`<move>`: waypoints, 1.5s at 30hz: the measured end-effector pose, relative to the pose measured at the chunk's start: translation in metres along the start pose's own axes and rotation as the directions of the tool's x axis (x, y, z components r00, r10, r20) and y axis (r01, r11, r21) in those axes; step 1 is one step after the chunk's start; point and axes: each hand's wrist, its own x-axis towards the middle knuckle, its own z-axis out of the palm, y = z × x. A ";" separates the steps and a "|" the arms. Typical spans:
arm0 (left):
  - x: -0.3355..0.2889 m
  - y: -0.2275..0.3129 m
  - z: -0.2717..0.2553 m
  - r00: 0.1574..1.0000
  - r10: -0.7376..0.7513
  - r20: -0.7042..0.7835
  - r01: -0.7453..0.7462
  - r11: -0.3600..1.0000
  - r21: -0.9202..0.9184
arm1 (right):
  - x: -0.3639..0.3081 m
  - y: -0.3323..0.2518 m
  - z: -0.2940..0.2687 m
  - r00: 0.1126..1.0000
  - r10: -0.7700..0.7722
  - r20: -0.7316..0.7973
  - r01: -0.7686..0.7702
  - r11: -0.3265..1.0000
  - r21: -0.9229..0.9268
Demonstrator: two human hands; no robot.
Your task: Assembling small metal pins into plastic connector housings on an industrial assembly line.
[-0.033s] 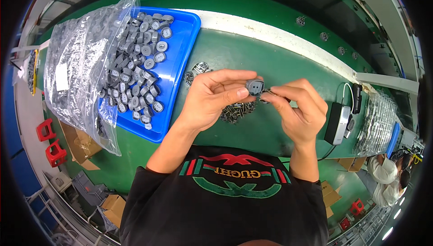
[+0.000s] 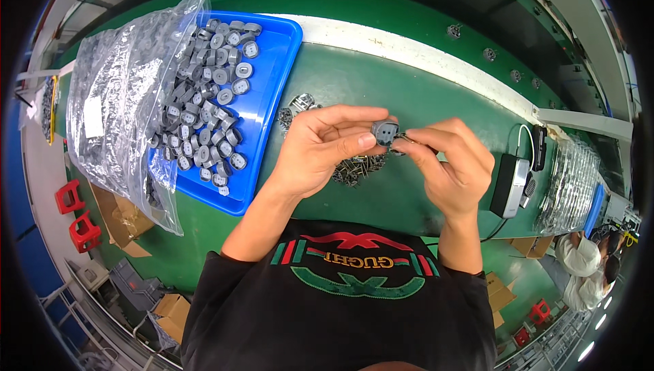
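Observation:
My left hand [image 2: 315, 146] is closed around a small grey plastic piece [image 2: 385, 133], gripping it between thumb and fingers. Several dark holes show on its face. Close beside it, my right hand [image 2: 455, 160] pinches a thin metal pin [image 2: 403, 139] at the piece's lower right edge. Whether the pin's tip sits in a hole cannot be made out. Under the hands lies a pile of small metal pins [image 2: 354, 171], partly hidden by the left hand. Behind the left wrist is a cluster of metal and dark parts [image 2: 300, 103].
On the left, a blue tray [image 2: 276, 99] holds many grey pieces [image 2: 204, 99], partly covered by a clear plastic bag [image 2: 122, 105]. A black and silver device [image 2: 509, 187] with a cable stands right on the green table [image 2: 347, 71]. Clear packaging [image 2: 571, 180] lies further right.

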 end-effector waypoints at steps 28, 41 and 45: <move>0.002 0.020 -0.018 0.986 0.123 -0.110 -0.036 0.814 0.580 | -0.002 0.033 0.036 0.682 0.595 0.425 -0.730 0.518 0.446; -0.020 0.064 -0.101 0.859 0.505 -0.081 0.342 -0.449 0.826 | 0.085 0.216 0.027 0.988 0.155 -0.023 -0.135 0.767 -0.628; -0.027 0.063 -0.100 0.819 0.554 -0.148 0.358 -0.291 0.888 | 0.039 0.118 0.027 0.923 0.192 0.333 -0.144 0.976 -0.163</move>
